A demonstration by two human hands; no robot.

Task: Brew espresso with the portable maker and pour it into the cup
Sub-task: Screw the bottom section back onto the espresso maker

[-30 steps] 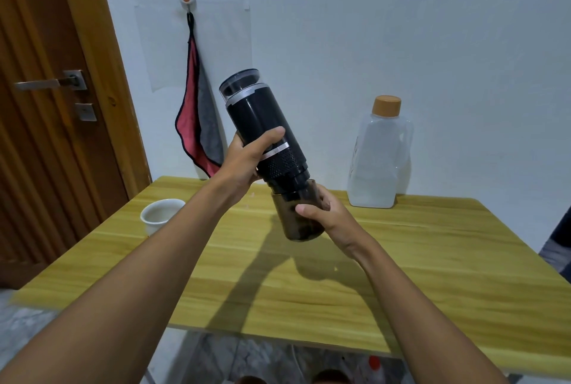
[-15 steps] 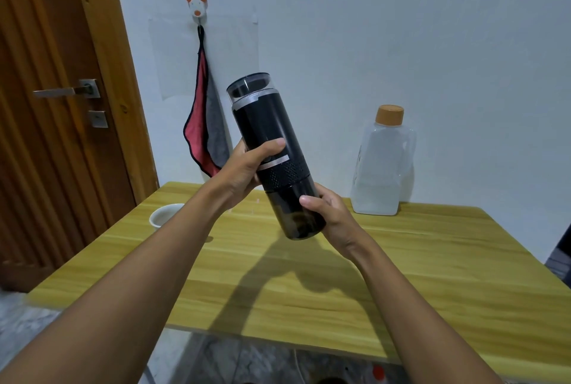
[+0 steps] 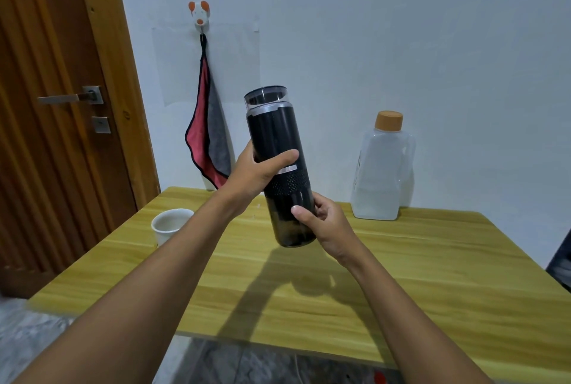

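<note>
Two bare forearms reach in from the bottom edge and meet above the desk (image 3: 401, 275). The right hand (image 3: 324, 224) has its grip round the dark see-through bottom section of the espresso maker (image 3: 272, 133), thumb across the front and fingers curled behind. The left hand (image 3: 255, 173) has its grip higher up, thumb laid over the black body just above a silver band and a knurled ring. The maker is held in the air over the middle of the desk, nearly upright, its clear-lidded top leaning slightly left. What its bottom section holds cannot be made out.

Further back on the left of the desk stands a white cup (image 3: 168, 224), partly hidden by the left forearm. By the wall on the right stands a translucent bottle (image 3: 383, 173) with an orange cap (image 3: 389, 120); a dark mark on its side is too small to read. A red and grey cloth (image 3: 210, 149) hangs from an animal-shaped hook (image 3: 199, 14) beside a wooden door (image 3: 46, 167).
</note>
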